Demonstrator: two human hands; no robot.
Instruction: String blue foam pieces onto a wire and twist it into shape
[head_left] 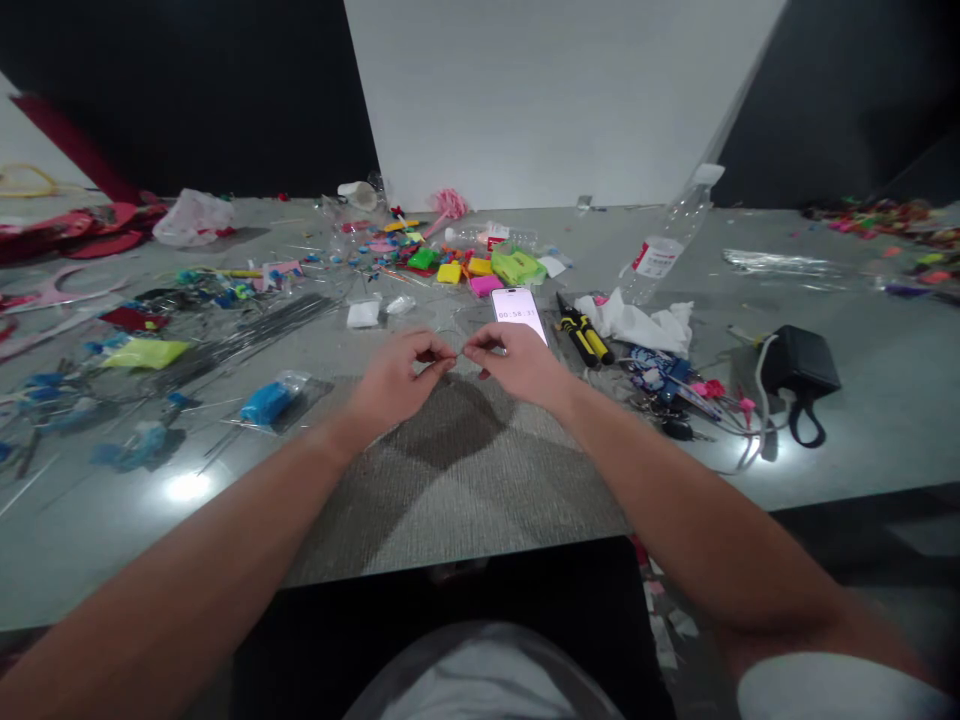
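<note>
Over the middle of the table, my left hand is closed in a pinch between thumb and forefinger. My right hand faces it, also pinching, with only a small gap between the fingertips. A thin dark wire spans that gap and seems to curve up behind the fingers; both hands hold it, though its ends are hard to make out. Just behind my right hand lies a phone with a timer on its screen, partly covered by the hand. Yellow-and-black pliers rest to the right of it.
A bundle of thin dark wires and a blue clay packet lie to the left. Colourful clay packets sit at the back. A clear bottle stands tilted near crumpled tissue; a black charger with cables is at right.
</note>
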